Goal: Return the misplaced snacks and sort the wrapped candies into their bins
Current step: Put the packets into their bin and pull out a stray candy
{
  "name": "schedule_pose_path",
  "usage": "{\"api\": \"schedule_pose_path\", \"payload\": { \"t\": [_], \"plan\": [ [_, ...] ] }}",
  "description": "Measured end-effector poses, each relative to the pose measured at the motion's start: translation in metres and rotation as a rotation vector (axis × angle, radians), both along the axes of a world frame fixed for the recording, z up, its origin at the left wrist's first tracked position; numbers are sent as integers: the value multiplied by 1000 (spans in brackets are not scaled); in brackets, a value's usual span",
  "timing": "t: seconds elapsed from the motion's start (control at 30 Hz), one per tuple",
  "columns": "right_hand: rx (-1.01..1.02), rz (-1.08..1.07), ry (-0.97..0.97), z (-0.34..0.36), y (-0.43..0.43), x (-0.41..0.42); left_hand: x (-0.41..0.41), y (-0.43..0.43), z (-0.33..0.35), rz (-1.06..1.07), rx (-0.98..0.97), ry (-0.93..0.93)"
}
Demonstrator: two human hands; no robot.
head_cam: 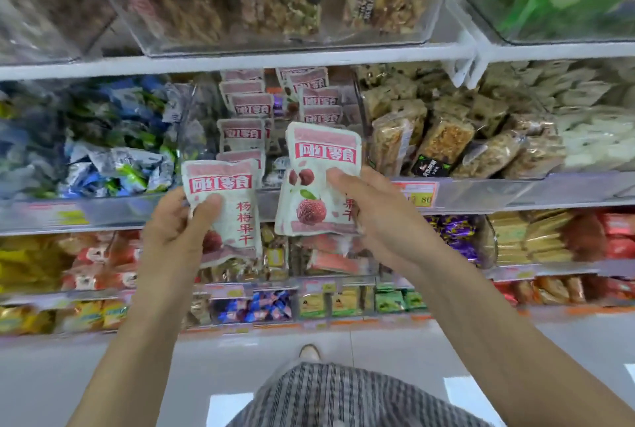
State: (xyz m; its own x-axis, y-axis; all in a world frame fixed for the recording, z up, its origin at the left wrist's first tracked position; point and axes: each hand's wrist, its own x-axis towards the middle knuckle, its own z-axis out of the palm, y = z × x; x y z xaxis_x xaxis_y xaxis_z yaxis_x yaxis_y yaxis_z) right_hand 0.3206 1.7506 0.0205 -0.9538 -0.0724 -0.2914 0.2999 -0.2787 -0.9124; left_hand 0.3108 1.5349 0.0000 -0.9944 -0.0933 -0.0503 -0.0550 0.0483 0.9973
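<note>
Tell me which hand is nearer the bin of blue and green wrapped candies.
Left. The left hand, holding a pink-and-white packet, sits just below-right of the candy bin; the right hand, holding another packet, is farther right.

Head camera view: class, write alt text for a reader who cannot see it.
A person's left hand and right hand each hold white-and-pink fruit snack pouches, one on the left, a small stack on the right, before a clear plastic shelf bin of matching pouches, with wrapped candies and snack bars in neighbouring bins.
</note>
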Motion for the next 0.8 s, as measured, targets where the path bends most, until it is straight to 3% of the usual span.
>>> {"api": "schedule_pose_path", "payload": {
  "t": [0.3,0.47,0.63,0.7,0.73,0.8],
  "plan": [
    [290,-21,37,-17,-69,-126,-15,-46,-9,107,50,-16],
    [599,71,61,-36,-85,-142,-24,-51,-10,97,19,34],
    [931,307,123,-29,-84,-144,-31,-52,-9,94,22,32],
    [1042,250,173,-17,-76,-145,-33,-51,-6,77,30,42],
    [1012,170,217,-11,-73,-143,-33,-50,-4,70,38,47],
    [757,131,323,5,-68,-132,-35,-44,1,51,49,75]
  ]
}}
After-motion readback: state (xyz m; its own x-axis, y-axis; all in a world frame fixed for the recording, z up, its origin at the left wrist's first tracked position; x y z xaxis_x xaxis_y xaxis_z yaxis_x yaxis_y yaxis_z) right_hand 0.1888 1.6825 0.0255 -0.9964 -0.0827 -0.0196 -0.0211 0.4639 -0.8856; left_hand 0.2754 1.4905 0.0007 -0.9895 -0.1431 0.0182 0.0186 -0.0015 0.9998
